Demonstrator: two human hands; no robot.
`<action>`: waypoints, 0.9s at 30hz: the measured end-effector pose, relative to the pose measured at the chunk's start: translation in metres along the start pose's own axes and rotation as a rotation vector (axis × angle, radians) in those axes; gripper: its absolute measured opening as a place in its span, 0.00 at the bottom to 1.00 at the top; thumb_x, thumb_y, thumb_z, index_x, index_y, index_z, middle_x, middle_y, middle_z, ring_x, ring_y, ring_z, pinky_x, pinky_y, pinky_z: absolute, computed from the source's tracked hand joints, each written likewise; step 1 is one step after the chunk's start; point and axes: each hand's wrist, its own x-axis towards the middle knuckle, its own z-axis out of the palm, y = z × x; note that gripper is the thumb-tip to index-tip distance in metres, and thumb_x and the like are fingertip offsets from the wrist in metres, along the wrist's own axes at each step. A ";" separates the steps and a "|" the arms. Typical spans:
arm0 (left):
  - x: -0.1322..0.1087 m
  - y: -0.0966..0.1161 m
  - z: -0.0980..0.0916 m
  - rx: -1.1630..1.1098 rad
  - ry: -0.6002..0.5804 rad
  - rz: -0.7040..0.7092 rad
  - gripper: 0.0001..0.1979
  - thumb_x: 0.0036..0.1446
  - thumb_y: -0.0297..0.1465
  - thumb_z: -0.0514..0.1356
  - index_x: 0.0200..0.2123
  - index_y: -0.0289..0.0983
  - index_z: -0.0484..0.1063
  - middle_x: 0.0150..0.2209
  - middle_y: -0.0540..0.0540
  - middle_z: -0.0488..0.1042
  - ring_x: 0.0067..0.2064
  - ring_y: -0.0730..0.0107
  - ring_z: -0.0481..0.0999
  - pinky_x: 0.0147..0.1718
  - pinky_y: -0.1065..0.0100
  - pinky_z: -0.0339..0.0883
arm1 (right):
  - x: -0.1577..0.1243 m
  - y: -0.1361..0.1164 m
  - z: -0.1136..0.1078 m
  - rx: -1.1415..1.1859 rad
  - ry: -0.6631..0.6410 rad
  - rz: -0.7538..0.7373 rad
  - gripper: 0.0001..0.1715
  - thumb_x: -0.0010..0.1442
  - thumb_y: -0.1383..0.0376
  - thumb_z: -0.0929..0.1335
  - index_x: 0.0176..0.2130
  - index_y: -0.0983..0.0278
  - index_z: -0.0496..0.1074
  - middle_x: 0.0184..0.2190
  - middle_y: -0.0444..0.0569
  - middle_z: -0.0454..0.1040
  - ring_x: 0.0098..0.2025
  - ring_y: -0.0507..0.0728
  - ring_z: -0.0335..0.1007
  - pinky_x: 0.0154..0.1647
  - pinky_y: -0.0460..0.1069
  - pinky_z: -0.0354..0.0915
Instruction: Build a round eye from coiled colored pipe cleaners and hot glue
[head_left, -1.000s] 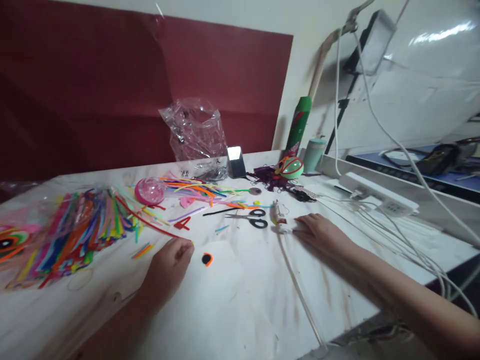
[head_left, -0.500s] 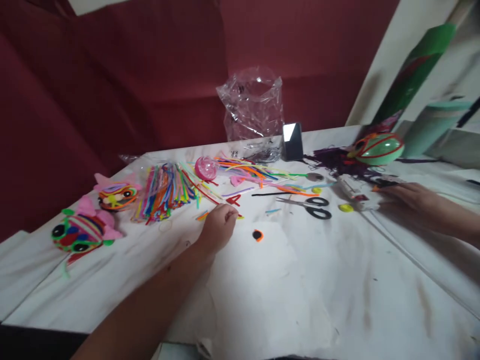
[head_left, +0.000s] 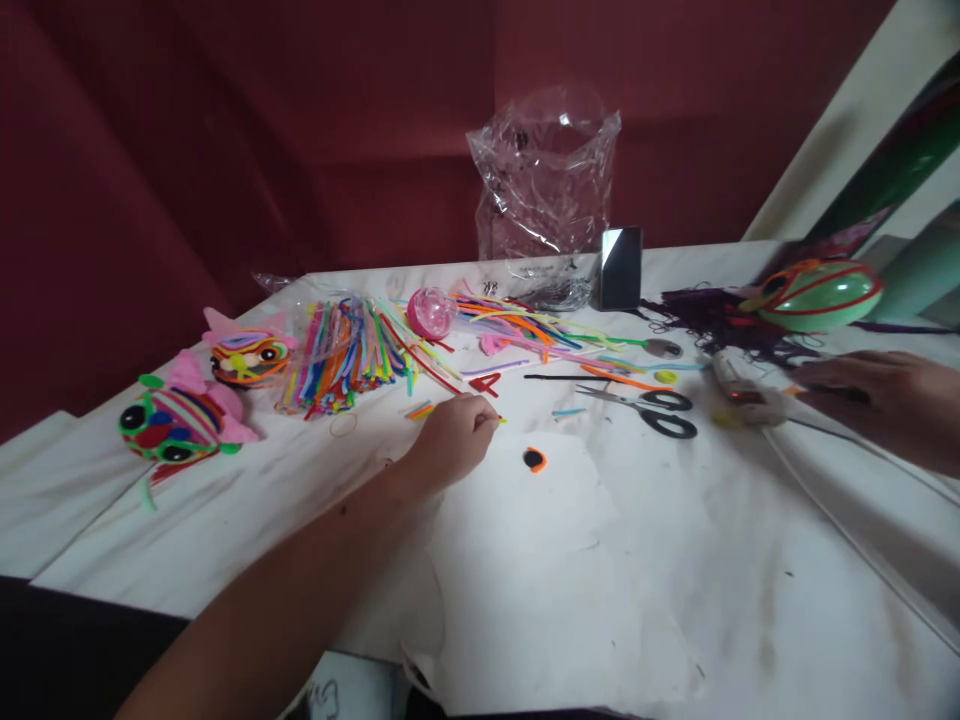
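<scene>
the left hand [head_left: 459, 435] was pinched closed near the black disc [head_left: 533, 459], contents unclear; the blurred right hand [head_left: 870, 400] was by the white block [head_left: 754, 407], right of the scissors [head_left: 646, 403], its grip impossible to tell.

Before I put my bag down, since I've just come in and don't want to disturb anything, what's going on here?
A person's left hand is curled shut over the table; what it holds, if anything, is unclear. The right hand, blurred, is beside a white corded device. Between the hands lie a small black and orange piece and scissors. A bundle of colorful pipe cleaners and two decorated figures lie toward the left.
</scene>
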 end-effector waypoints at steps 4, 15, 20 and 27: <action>-0.001 -0.001 -0.004 0.042 -0.152 -0.017 0.08 0.48 0.22 0.54 0.22 0.34 0.71 0.23 0.50 0.72 0.27 0.74 0.69 0.26 0.73 0.56 | -0.002 -0.110 -0.007 0.349 -0.244 -0.244 0.19 0.62 0.55 0.60 0.37 0.60 0.75 0.35 0.53 0.78 0.34 0.57 0.74 0.34 0.51 0.67; -0.011 0.000 0.001 0.267 -0.331 0.113 0.09 0.51 0.24 0.53 0.27 0.35 0.73 0.29 0.45 0.76 0.31 0.65 0.73 0.29 0.68 0.61 | -0.004 -0.239 0.048 0.541 -0.293 -0.580 0.14 0.59 0.70 0.61 0.42 0.64 0.73 0.46 0.59 0.71 0.49 0.63 0.66 0.47 0.59 0.65; -0.013 0.000 0.003 0.264 -0.330 0.103 0.10 0.51 0.23 0.53 0.27 0.36 0.73 0.28 0.45 0.76 0.30 0.66 0.73 0.30 0.69 0.63 | 0.006 -0.231 0.039 0.834 -0.249 -0.271 0.09 0.59 0.64 0.62 0.35 0.61 0.71 0.43 0.54 0.73 0.45 0.59 0.69 0.43 0.54 0.67; -0.012 0.006 0.001 0.239 -0.336 0.066 0.10 0.53 0.23 0.52 0.26 0.36 0.72 0.28 0.47 0.74 0.30 0.67 0.72 0.29 0.69 0.60 | 0.010 -0.211 0.042 0.751 -0.308 0.088 0.17 0.60 0.56 0.60 0.24 0.61 0.63 0.19 0.43 0.66 0.22 0.52 0.62 0.22 0.48 0.59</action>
